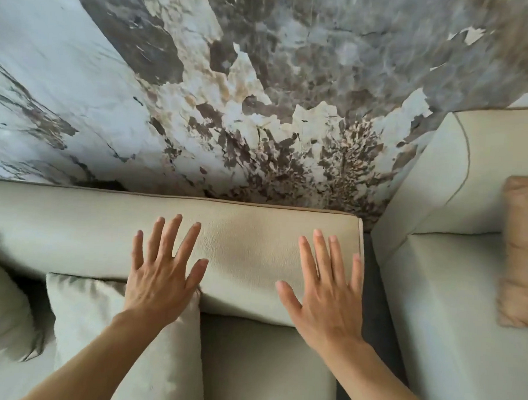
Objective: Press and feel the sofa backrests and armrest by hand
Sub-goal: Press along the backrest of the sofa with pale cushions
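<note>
Both hands lie spread on the cream leather backrest (248, 247) of a sofa, palms down and fingers fanned wide, holding nothing. The left hand (162, 274) sits near the middle of the cushion's top face, its heel at the front edge just above a pale throw pillow (123, 339) that leans against the backrest below it. The right hand (328, 296) rests near the backrest's right end, its little finger close to the tan piping that trims the corner.

A second pale cushion (4, 309) shows blurred at the far left. Below the backrest, between pillow and right forearm, lies the seat cushion (264, 366), bare. Right of the backrest a dark narrow gap (373, 295) separates this sofa from an adjoining cream sofa section (462, 329), whose own padded back (457, 172) rises at the upper right. A tan pillow (520, 250) stands on that section at the frame's right edge.

Behind the backrest a marble-patterned wall (231, 92) in white, grey and brown stands very close to its rear piping. The stretch of backrest between the two hands is open, as is its length to the left. No writing or brand mark is visible.
</note>
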Motion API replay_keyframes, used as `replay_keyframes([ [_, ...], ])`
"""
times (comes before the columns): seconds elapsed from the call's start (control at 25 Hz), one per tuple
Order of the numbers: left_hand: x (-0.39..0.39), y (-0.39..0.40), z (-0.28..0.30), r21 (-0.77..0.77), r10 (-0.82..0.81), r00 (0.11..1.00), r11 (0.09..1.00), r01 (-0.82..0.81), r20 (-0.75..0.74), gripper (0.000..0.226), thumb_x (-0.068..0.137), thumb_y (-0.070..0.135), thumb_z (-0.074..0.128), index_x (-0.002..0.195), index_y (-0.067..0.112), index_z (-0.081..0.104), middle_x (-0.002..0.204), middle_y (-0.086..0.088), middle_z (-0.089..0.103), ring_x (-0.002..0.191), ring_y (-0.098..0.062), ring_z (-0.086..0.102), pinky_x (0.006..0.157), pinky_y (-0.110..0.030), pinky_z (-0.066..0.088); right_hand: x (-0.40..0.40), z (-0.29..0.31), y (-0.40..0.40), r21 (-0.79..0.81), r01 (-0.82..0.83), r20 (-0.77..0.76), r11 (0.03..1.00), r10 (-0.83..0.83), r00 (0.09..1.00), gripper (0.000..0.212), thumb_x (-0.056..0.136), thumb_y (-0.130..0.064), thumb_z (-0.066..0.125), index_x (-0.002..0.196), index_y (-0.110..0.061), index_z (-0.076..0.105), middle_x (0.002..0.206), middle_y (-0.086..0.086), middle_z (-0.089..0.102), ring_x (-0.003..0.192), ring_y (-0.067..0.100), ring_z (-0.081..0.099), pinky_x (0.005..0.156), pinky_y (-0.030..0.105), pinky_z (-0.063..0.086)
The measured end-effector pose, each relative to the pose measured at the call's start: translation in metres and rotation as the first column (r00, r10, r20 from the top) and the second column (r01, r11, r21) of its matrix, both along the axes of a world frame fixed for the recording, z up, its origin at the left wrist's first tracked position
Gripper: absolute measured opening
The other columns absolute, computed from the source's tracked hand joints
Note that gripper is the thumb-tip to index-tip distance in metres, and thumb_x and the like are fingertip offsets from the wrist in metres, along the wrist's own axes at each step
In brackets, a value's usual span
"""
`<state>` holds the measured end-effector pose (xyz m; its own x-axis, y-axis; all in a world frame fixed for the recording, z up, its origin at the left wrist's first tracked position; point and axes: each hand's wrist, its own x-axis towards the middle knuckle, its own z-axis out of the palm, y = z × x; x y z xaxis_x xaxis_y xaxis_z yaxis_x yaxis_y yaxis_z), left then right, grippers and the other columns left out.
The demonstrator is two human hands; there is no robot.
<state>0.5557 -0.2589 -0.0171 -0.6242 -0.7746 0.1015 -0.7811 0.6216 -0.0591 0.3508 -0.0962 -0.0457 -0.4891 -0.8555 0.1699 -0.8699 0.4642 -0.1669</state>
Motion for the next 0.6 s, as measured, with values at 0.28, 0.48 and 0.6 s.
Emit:
replay_keyframes([
  [0.28,-0.005,-0.055,-0.074,-0.087,-0.092,0.979,0.993,0.077,-0.184,0.064,0.092,0.060,0.025,0.147,0.028,0.032,0.153,-0.008,0.036,0.142,-0.032,0.027,0.115,-0.057,0.016,0.008,-0.056,-0.026,-0.033,0.141,-0.130,0.989,-0.144,0.981,0.073,0.091,-0.062,0.024,0.152,-0.022,0.019,0.159,0.007,0.023,0.146,0.029,0.020,0.115,0.058,0.015],
  [0.48,-0.009,-0.067,-0.093,-0.229,-0.131,0.958,0.971,0.071,-0.257,0.063,0.092,0.059,0.029,0.145,0.027,0.037,0.149,-0.008,0.041,0.137,-0.034,0.035,0.111,-0.060,0.022,0.003,-0.071,-0.034,-0.102,0.156,-0.211,0.983,-0.174,0.962,0.073,0.090,-0.062,0.026,0.152,-0.022,0.021,0.158,0.006,0.024,0.145,0.029,0.023,0.114,0.058,0.017],
  [0.6,-0.016,-0.075,-0.095,-0.269,-0.131,0.957,0.961,0.059,-0.259,0.063,0.091,0.059,0.030,0.144,0.027,0.039,0.148,-0.008,0.042,0.137,-0.034,0.036,0.111,-0.060,0.022,-0.007,-0.071,-0.043,-0.113,0.143,-0.232,0.983,-0.166,0.958,0.075,0.088,-0.061,0.032,0.151,-0.022,0.023,0.158,0.006,0.025,0.144,0.029,0.025,0.115,0.058,0.017],
])
